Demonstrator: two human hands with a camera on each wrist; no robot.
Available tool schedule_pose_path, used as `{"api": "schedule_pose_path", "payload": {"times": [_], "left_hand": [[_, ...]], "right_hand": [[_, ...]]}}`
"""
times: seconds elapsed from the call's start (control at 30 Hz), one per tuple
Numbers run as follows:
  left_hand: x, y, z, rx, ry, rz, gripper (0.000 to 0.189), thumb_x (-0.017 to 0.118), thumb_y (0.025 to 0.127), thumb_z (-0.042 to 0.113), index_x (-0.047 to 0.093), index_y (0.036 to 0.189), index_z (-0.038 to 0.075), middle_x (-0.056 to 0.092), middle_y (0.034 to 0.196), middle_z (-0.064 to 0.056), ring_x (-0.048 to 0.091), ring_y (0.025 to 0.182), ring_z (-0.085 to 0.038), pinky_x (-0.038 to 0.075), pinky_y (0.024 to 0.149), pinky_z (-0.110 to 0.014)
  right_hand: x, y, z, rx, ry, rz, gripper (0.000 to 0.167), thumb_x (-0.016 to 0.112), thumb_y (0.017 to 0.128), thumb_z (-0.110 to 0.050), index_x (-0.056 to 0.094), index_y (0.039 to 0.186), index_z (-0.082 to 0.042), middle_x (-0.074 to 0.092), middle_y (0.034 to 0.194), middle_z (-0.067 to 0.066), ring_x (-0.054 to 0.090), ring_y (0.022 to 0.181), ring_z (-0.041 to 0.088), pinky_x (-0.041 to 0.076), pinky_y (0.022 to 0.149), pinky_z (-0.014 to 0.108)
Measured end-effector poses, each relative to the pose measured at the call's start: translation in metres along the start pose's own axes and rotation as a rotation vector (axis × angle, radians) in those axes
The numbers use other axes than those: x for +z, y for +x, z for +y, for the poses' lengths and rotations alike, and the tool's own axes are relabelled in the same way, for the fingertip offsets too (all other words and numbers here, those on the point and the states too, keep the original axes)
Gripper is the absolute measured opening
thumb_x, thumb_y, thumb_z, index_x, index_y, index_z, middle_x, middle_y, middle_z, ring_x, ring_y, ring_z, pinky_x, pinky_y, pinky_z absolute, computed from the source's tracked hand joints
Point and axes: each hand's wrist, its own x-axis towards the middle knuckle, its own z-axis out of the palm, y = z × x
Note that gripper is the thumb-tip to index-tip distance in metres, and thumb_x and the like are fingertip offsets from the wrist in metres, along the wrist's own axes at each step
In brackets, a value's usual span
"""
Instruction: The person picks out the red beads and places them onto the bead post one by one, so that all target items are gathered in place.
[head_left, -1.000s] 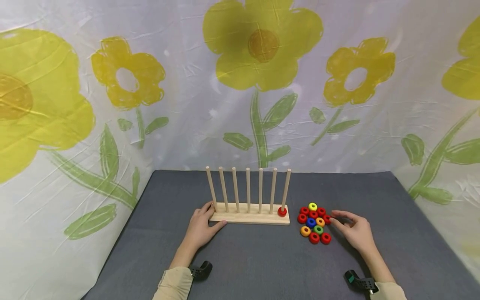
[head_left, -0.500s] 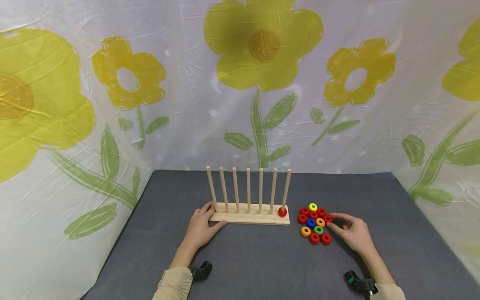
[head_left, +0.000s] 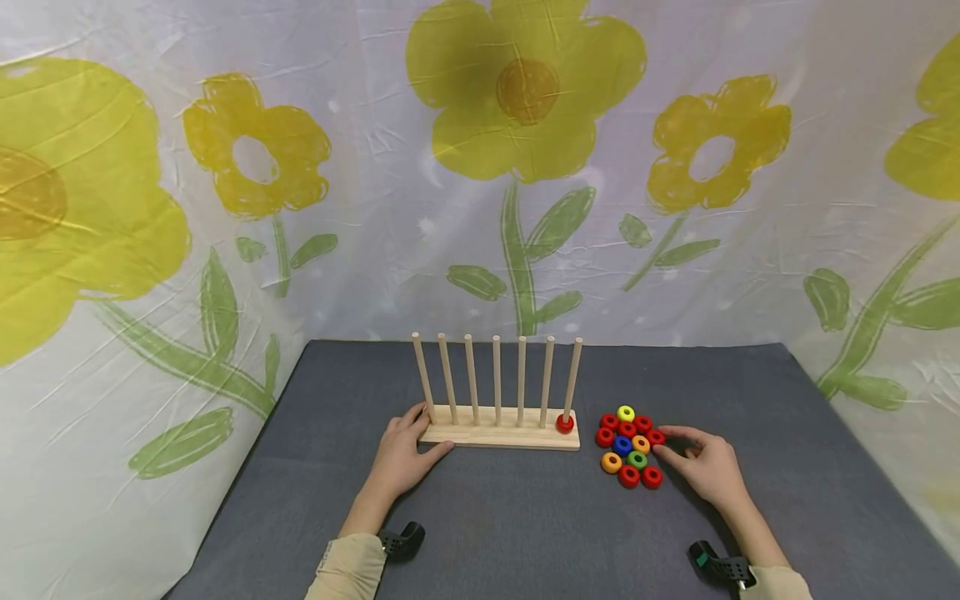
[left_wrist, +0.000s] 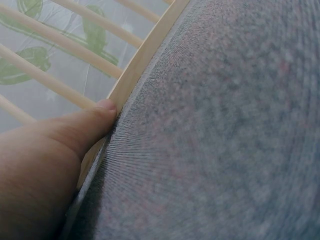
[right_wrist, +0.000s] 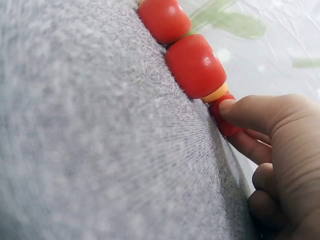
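In the head view a pale wooden peg stand carries a row of several upright pegs. One red bead sits at the foot of its rightmost peg. My left hand grips the left end of the base, and in the left wrist view the thumb lies along its front edge. To the right of the stand, my right hand pinches a red ring-shaped bead at the right side of a bead cluster. In the right wrist view that bead is partly covered by the thumb and another bead.
Around the blue bead lie several red ones, orange beads, a green bead and a yellow bead, close together on the dark grey tabletop. A flower-printed cloth hangs behind.
My right thumb has shifted slightly left and toward me, and thumb and finger now pinch the red bead. The left hand and the stand stay put.
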Motion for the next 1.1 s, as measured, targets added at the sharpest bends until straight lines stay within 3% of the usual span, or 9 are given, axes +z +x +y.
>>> {"api": "schedule_pose_path", "payload": {"times": [0.4, 0.63, 1.1], "left_hand": [[0.003, 0.000, -0.001, 0.014, 0.003, 0.021, 0.073, 0.080, 0.095, 0.042, 0.058, 0.151, 0.001, 0.049, 0.160, -0.020, 0.052, 0.132, -0.043, 0.046, 0.106, -0.062], [0.003, -0.002, -0.001, 0.012, 0.001, 0.022, 0.073, 0.080, 0.095, 0.042, 0.059, 0.151, 0.002, 0.049, 0.160, -0.020, 0.052, 0.132, -0.043, 0.045, 0.106, -0.064], [0.001, 0.000, 0.000, 0.014, 0.002, 0.021, 0.072, 0.080, 0.095, 0.043, 0.059, 0.151, 0.002, 0.049, 0.160, -0.021, 0.052, 0.132, -0.044, 0.045, 0.106, -0.064]], "right_hand": [[-0.002, -0.003, -0.002, 0.035, 0.046, 0.012, 0.039, 0.085, 0.093, -0.029, 0.078, 0.124, -0.007, 0.032, 0.051, -0.012, 0.021, 0.043, 0.003, 0.025, 0.041, 0.024], [-0.003, -0.003, -0.005, 0.024, 0.055, 0.022, 0.038, 0.084, 0.094, -0.029, 0.078, 0.124, -0.007, 0.037, 0.050, -0.012, 0.021, 0.041, 0.002, 0.028, 0.038, 0.026], [-0.008, 0.002, -0.023, -0.008, 0.094, 0.056, 0.038, 0.084, 0.095, -0.028, 0.077, 0.126, -0.009, 0.030, 0.051, -0.011, 0.021, 0.041, 0.000, 0.029, 0.039, 0.027]]}}
